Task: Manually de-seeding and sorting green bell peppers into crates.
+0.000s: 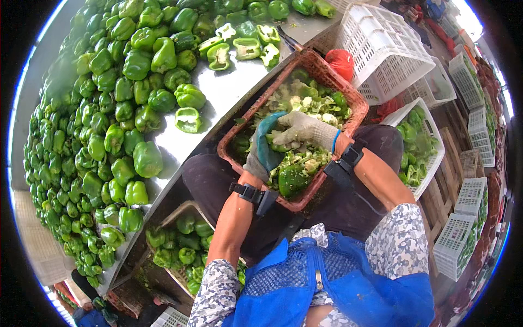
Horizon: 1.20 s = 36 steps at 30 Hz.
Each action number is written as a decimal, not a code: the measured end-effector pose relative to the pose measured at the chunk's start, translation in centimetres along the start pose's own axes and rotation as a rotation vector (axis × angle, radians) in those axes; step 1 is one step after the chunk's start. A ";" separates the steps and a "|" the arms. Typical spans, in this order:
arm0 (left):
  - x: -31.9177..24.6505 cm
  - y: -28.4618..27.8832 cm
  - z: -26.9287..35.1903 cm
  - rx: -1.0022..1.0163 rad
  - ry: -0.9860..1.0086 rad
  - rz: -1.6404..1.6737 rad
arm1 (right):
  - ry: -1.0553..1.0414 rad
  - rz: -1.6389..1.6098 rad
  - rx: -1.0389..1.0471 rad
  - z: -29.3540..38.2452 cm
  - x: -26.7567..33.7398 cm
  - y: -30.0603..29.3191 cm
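Note:
Both hands are over a red plastic crate (355, 116) of pepper cores, seeds and scraps, set between my thighs. My left hand (263, 143), in a grey glove with teal coating, is curled round a green bell pepper (274, 141). My right hand (306, 128), in a pale knit glove, has its fingers on the same pepper, from the right. A larger green pepper (294, 180) dotted with seeds lies in the crate's near end. Cut pepper halves (218, 56) rest on the metal table at the crate's upper left. A knife (290, 39) lies at the table's edge.
Whole green peppers (137, 65) are heaped on the metal table (212, 88) to the left. White crates (380, 49) stand at the upper right, and a white crate of peppers (435, 163) is by my right knee. Another crate of peppers (190, 243) sits below the table edge.

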<state>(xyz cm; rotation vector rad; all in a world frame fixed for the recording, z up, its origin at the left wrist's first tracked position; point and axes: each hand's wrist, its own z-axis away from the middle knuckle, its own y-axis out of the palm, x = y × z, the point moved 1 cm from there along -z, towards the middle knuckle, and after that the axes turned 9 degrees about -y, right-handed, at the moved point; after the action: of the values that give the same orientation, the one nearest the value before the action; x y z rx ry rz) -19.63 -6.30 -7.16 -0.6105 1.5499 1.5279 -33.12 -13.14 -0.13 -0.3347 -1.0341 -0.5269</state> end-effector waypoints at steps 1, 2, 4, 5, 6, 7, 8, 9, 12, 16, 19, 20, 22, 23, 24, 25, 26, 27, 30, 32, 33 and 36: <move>-0.2 0.2 0.2 -0.005 0.113 -0.270 | 0.000 -0.003 -0.002 0.0 -0.2 0.1; 0.3 -0.2 -0.2 -0.003 0.110 -0.271 | -0.031 0.074 -0.069 0.2 -0.6 0.5; 1.3 -1.2 -0.6 -0.109 0.004 -0.029 | -0.152 0.180 -0.142 0.2 -1.3 1.4; 1.8 -1.6 -0.5 -0.112 0.001 -0.029 | -0.151 0.178 -0.139 0.4 -1.6 1.3; 1.4 -1.4 -0.4 -0.095 -0.031 -0.078 | -0.138 0.161 -0.126 0.7 -1.6 1.1; 0.8 -1.0 -0.2 -0.082 -0.063 -0.128 | -0.126 0.144 -0.109 1.1 -1.6 1.1; 0.1 -0.6 0.0 -0.013 0.085 -0.336 | -0.200 0.103 -0.114 1.3 -1.6 1.2; -0.2 -0.3 0.1 -0.010 0.081 -0.335 | -0.197 0.100 -0.116 1.3 -1.7 1.0; -0.3 -0.3 -0.4 -0.029 0.197 -0.441 | -0.159 -0.162 -0.050 1.2 -1.6 0.9; 0.9 -1.0 -0.4 -0.110 0.368 -0.700 | -0.139 -0.152 -0.087 0.4 -2.5 1.0; 1.1 -1.7 -1.0 -0.065 -0.111 0.259 | -0.248 -0.118 -0.247 0.2 -3.0 2.5; 1.2 -1.7 -0.7 -0.062 -0.108 0.275 | -0.222 -0.110 -0.281 0.1 -3.1 2.9; 1.5 -2.0 -0.7 -0.103 -0.101 0.248 | -0.238 -0.069 -0.333 0.1 -2.9 3.6; 1.6 -2.1 -0.7 -0.141 -0.093 0.219 | -0.255 -0.027 -0.387 0.2 -2.9 3.8; 1.6 -1.7 -0.9 -0.146 0.090 -0.114 | -0.517 0.419 -0.572 -0.5 -2.9 3.5; 1.6 -1.6 -0.8 -0.140 0.085 -0.117 | -0.515 0.415 -0.580 -0.5 -3.5 3.4; 1.4 -1.3 -0.6 -0.223 0.287 -0.479 | -0.562 0.596 -0.662 -0.4 -4.0 3.3; 1.0 -1.2 -0.3 -0.309 0.492 -0.844 | -0.611 0.777 -0.735 -0.3 -3.5 3.7; -0.1 -0.5 -0.4 -0.132 0.059 0.312 | -0.551 0.612 -0.886 0.9 -2.8 2.7; -0.7 -0.1 -0.3 -0.141 -0.077 0.594 | -0.430 0.745 -0.908 2.0 -3.5 1.2; -1.1 -0.1 -0.2 -0.123 -0.072 0.555 | -0.434 0.738 -0.912 2.1 -4.1 1.0; -1.9 0.4 -0.3 -0.126 -0.022 0.419 | -0.458 0.561 -0.985 2.3 -5.7 -0.2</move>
<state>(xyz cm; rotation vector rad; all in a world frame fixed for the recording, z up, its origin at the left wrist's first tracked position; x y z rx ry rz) -19.07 -6.97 -5.38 -0.3477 1.6434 1.9484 -37.22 -10.67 -4.03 -1.6269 -0.9870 -0.4167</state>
